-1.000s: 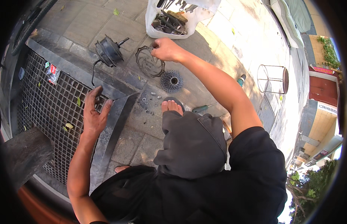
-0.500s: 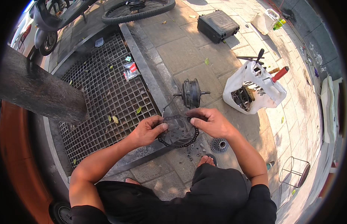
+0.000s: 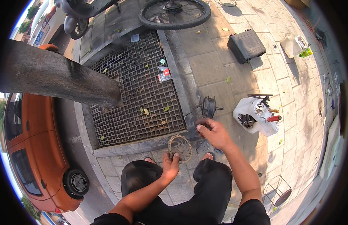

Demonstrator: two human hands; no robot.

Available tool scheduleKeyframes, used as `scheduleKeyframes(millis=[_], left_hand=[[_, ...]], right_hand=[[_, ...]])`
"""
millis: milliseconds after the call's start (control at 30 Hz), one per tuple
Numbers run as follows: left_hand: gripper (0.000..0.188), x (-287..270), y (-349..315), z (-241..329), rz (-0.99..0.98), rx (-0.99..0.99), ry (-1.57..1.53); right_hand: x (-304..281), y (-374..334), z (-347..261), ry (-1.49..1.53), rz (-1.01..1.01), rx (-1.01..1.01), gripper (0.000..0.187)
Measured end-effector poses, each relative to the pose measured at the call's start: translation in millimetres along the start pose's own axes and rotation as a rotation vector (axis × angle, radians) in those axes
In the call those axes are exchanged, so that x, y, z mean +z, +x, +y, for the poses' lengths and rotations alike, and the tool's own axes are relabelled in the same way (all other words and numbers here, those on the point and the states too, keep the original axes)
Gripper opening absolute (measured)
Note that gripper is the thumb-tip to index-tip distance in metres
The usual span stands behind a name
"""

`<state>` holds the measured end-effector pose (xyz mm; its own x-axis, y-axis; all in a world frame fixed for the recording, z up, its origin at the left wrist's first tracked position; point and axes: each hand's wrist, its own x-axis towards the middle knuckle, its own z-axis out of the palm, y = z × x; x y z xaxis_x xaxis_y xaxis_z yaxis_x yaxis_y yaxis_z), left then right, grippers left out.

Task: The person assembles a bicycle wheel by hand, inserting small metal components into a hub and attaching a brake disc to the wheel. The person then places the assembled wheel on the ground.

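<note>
My left hand (image 3: 169,165) grips a toothed, brownish brake disc (image 3: 189,148) by its near edge, thumb on top, above the paving between my feet. Farther right, my right hand (image 3: 216,135) is raised with its fingers curled and the thumb against them. Whatever lies within those darkened fingers, if anything, is hidden. Just beyond it a black wheel hub motor (image 3: 208,107) stands on the paving, with an axle sticking out and a cable at its left. Partly behind my right wrist, a sprocket cassette (image 3: 219,150) lies on the ground.
A cut-open white jug (image 3: 239,112) holds tools on the right. Behind it sits a black case (image 3: 247,45). A spoked wheel (image 3: 174,27) lies at the far side. Left are a metal grate (image 3: 136,123), a tree trunk (image 3: 61,75) and an orange car (image 3: 46,138). A stool (image 3: 283,197) stands lower right.
Both hands were at the disc before. Now my left hand alone has it, drawn nearer and tilted, while my right hand has come away from it. The view has shifted too.
</note>
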<state>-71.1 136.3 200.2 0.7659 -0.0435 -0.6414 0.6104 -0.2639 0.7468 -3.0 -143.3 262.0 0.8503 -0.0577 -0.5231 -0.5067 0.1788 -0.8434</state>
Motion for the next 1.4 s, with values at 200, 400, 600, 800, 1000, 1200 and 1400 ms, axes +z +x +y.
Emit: scheduleKeyframes(millis=[200,400,600,800,1000,1200,1400], left_hand=[[0.022,-35,-88,81,0.052,-0.087,0.153],[0.017,-53,-98,249,-0.249,-0.274,-0.347],[0.015,-42,18,296,-0.686,-0.578,-0.622],[0.016,-31,151,314,-0.823,-0.804,-0.515],[0.019,-74,201,338,-0.670,-0.974,-0.677],[0.023,-83,214,341,-0.700,-0.996,-0.802],[0.023,-84,220,340,-0.736,-1.027,-0.729]], right_hand=[[13,-68,-36,0.461,0.104,0.131,0.031],[-4,-30,-101,0.663,0.213,0.256,0.030],[-67,123,-120,0.692,0.285,0.289,0.045],[-98,304,-115,0.587,0.346,0.317,0.069],[-83,505,-105,0.762,0.481,0.299,0.101],[-58,636,-121,1.000,0.549,0.232,0.107],[-58,683,-134,1.100,0.643,0.015,0.050]])
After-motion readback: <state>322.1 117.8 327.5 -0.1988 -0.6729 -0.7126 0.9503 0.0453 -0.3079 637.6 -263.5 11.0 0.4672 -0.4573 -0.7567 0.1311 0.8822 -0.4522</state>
